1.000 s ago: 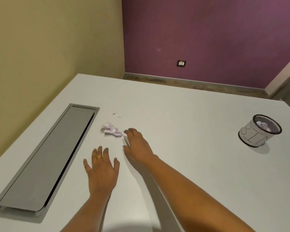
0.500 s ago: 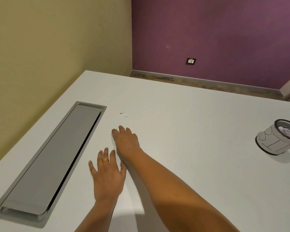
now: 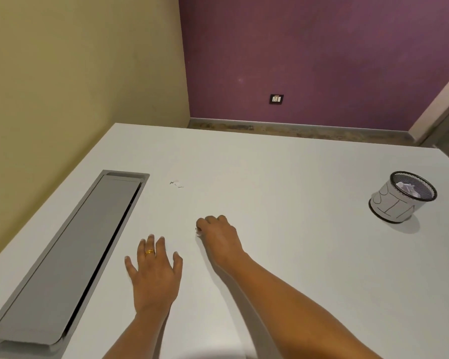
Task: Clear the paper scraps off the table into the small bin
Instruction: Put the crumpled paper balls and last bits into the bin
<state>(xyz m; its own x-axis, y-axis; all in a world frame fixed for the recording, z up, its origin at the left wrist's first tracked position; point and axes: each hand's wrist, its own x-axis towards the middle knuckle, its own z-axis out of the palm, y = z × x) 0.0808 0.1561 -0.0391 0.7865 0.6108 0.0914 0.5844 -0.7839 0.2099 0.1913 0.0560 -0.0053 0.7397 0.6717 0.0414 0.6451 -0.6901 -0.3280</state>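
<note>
My right hand (image 3: 218,235) is curled into a fist on the white table (image 3: 283,229), gripping a crumpled paper scrap (image 3: 198,231); only a small white edge of it peeks out at the fist's left side. My left hand (image 3: 153,270), with a gold ring, lies flat on the table with fingers spread, holding nothing. Two tiny white paper bits (image 3: 176,183) lie farther back on the table. The small bin (image 3: 402,200), a black mesh cup wrapped in white paper, stands at the right with crumpled paper inside.
A long grey cable-tray lid (image 3: 70,257) is set into the table on the left. A yellow wall lies behind it, and a purple wall with a socket (image 3: 276,99) beyond the table's far edge.
My right hand reached over the crumpled scrap, closed around it and drew back toward me. My left hand stayed flat on the table.
</note>
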